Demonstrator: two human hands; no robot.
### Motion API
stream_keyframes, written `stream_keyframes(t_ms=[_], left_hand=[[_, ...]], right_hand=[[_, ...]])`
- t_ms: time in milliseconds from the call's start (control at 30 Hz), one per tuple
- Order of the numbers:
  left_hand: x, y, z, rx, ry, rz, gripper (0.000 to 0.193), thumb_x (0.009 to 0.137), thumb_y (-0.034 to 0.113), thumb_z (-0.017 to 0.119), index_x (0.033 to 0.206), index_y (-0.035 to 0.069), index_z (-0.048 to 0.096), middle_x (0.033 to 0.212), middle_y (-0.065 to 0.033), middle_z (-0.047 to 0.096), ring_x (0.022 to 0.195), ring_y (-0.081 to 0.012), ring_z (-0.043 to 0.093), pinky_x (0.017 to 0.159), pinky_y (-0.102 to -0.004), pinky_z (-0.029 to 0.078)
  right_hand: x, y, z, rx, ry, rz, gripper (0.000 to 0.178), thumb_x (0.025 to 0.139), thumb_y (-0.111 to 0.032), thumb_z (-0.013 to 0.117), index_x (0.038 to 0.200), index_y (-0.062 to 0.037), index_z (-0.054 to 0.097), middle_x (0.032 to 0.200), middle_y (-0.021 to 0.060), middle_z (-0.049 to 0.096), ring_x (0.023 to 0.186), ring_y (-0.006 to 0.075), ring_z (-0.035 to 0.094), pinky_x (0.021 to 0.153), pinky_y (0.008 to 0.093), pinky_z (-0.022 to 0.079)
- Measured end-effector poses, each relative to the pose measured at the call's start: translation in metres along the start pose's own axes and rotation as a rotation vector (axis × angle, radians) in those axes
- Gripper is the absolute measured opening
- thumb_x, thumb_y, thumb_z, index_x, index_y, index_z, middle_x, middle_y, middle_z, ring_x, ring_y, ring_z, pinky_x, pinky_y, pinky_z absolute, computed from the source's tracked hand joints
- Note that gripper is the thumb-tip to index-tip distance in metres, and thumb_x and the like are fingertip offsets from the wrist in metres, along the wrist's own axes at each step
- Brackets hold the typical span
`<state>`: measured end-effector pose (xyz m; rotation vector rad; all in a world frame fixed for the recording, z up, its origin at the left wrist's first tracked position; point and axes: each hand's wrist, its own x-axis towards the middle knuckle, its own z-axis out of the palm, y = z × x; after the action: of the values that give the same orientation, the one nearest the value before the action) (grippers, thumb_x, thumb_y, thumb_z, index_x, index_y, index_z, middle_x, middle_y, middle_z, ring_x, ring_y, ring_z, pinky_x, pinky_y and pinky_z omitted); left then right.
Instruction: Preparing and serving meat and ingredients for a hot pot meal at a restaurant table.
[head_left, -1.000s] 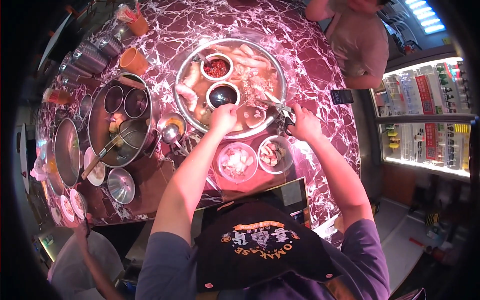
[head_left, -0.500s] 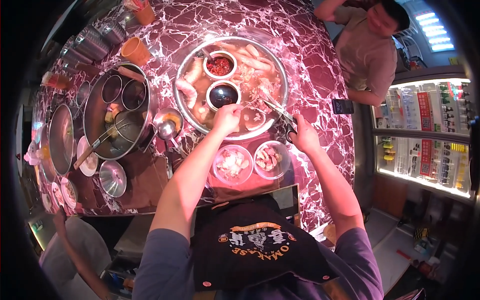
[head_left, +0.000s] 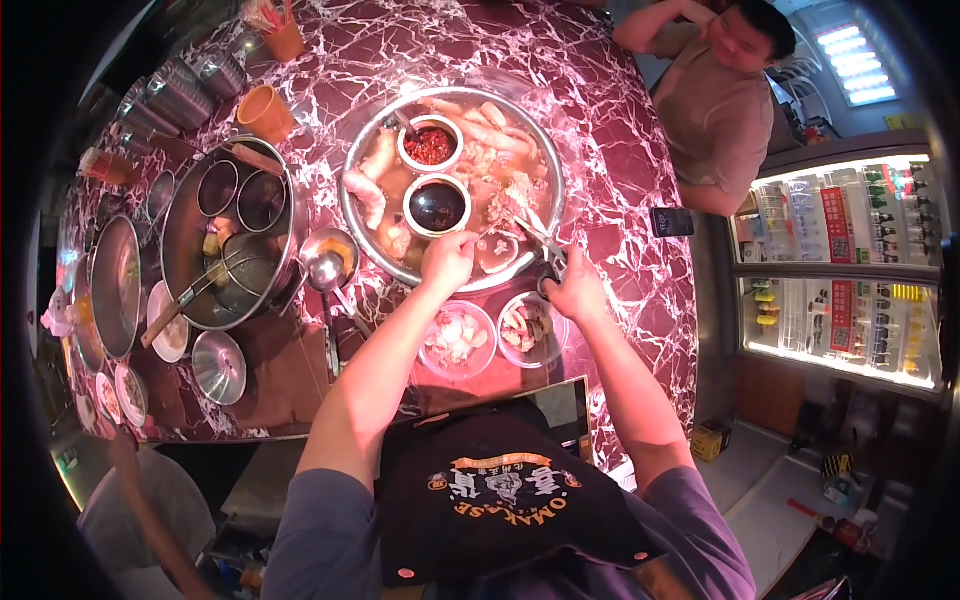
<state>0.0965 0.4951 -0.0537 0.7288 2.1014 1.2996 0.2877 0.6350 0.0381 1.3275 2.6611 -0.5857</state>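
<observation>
Restaurant dining area, round marbled red table (head_left: 620,130) with a big food platter (head_left: 520,215), lit glass-door drinks fridge (head_left: 850,270) right of the table, metal pots (head_left: 225,250) left of the platter

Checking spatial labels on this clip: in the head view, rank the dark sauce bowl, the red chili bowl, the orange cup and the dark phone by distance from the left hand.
From the left hand:
1. Dark sauce bowl, just beyond it in the big tray.
2. Red chili bowl, farther back in the tray.
3. Orange cup at far left and dark phone at right: too close to call.
</observation>
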Motion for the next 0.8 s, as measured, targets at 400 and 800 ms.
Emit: stream_keyframes(t_ms=[400, 800], left_hand=[[-0.008, 0.027, -0.03, 0.125, -0.005, 0.042, 0.02, 0.089, 0.016, 0.06, 0.103, 0.008, 0.072, 0.084, -0.0157, 0.07, 0.079, -0.03, 0.069, 0.072, -0.0402, 0.053], [0.002, 0.046, -0.056, 0.538, -0.022, 0.186, 0.017, 0.082, 0.015, 0.058, 0.092, 0.012, 0.071, 0.082, -0.0164, 0.07, 0.078, -0.0356, 0.068, 0.072, -0.048, 0.054]], right_hand=[[0.017, 0.023, -0.016, -0.036, -0.011, -0.15, 0.051, 0.075, -0.015, 0.066, 0.123, -0.0087, 0.049, 0.108, 0.0206, 0.064, 0.102, 0.0385, 0.063, 0.088, 0.0468, 0.05], [0.013, 0.026, -0.014, 0.016, -0.027, -0.121, 0.053, 0.075, -0.015, 0.067, 0.124, -0.0078, 0.049, 0.105, 0.0204, 0.064, 0.099, 0.0384, 0.063, 0.088, 0.046, 0.049]])
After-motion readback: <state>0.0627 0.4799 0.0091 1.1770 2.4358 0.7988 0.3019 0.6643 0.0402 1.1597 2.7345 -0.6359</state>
